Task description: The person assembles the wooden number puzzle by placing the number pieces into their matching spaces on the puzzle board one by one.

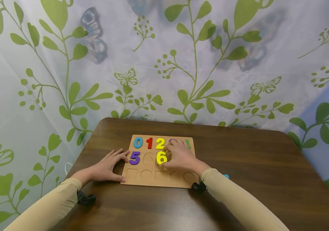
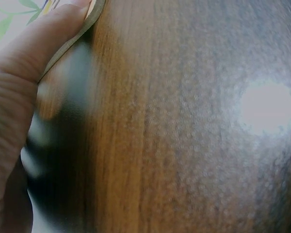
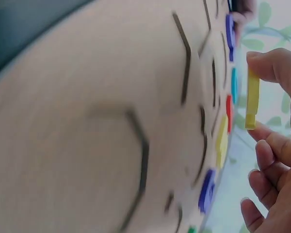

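A wooden number puzzle board (image 1: 158,182) lies on the table. My right hand (image 1: 180,156) pinches a yellow number 6 (image 1: 161,158) between thumb and fingertips; in the right wrist view the 6 (image 3: 252,97) is edge-on and apart from the board. My left hand (image 1: 106,167) is spread along the board's left edge, its thumb (image 2: 43,43) touching the lower-left corner and its fingertips near the purple 5 (image 1: 134,158). Along the top row sit a blue 0 (image 1: 138,142), a red 1 (image 1: 149,143), a yellow 2 (image 1: 160,143), a partly hidden purple 3 and a green 4 (image 1: 188,143).
Several recesses show in the board's middle and bottom rows. A small blue piece (image 1: 226,176) peeks out behind my right forearm on the brown table (image 1: 254,160). A leaf-patterned curtain (image 1: 158,89) hangs behind the table.
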`<action>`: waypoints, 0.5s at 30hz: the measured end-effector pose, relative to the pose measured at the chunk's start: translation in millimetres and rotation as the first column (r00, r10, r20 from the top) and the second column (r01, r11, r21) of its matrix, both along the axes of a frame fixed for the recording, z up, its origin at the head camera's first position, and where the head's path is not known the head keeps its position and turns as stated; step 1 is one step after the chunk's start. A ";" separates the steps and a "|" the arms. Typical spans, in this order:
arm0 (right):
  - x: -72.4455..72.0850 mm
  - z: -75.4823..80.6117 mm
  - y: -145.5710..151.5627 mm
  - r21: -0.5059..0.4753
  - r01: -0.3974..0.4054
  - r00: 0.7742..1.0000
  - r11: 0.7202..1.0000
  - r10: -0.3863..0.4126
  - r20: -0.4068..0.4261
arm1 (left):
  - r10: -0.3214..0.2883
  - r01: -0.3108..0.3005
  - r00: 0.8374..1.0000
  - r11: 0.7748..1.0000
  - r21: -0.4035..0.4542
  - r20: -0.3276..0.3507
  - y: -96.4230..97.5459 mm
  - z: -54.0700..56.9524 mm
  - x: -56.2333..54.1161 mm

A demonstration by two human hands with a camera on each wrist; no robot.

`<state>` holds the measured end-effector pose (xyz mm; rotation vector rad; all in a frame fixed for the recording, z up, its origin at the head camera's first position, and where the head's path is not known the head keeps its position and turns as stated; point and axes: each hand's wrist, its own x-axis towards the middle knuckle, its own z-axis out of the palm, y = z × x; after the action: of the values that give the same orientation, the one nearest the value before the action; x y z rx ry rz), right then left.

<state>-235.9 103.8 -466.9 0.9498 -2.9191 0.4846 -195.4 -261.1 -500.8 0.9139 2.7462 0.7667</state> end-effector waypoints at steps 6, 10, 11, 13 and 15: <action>-1.8 -9.9 -24.5 0.030 0.010 1.000 0.999 -0.011 0.015 | -0.008 0.008 1.000 1.000 0.012 -0.008 1.0 -0.4 -0.8; -2.3 -14.7 -36.9 0.037 0.011 1.000 0.999 -0.013 0.029 | -0.001 0.001 1.000 1.000 0.006 0.007 1.8 -0.7 -1.4; -2.2 -15.7 -39.6 0.035 0.010 0.999 0.999 -0.011 0.030 | 0.001 -0.001 1.000 1.000 0.004 0.012 2.0 -0.6 -1.6; -1.9 -17.4 -44.4 0.034 0.012 1.000 0.999 -0.013 0.026 | 0.005 -0.005 1.000 1.000 0.002 0.024 2.5 -0.4 -1.7; -2.3 -19.6 -48.6 0.030 0.020 1.000 0.999 -0.020 0.015 | 0.005 -0.005 1.000 1.000 0.001 0.029 2.6 -0.3 -1.8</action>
<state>-238.2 55.1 -486.4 0.9237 -2.9546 0.4508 -197.2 -258.5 -501.1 0.8901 2.7244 0.7756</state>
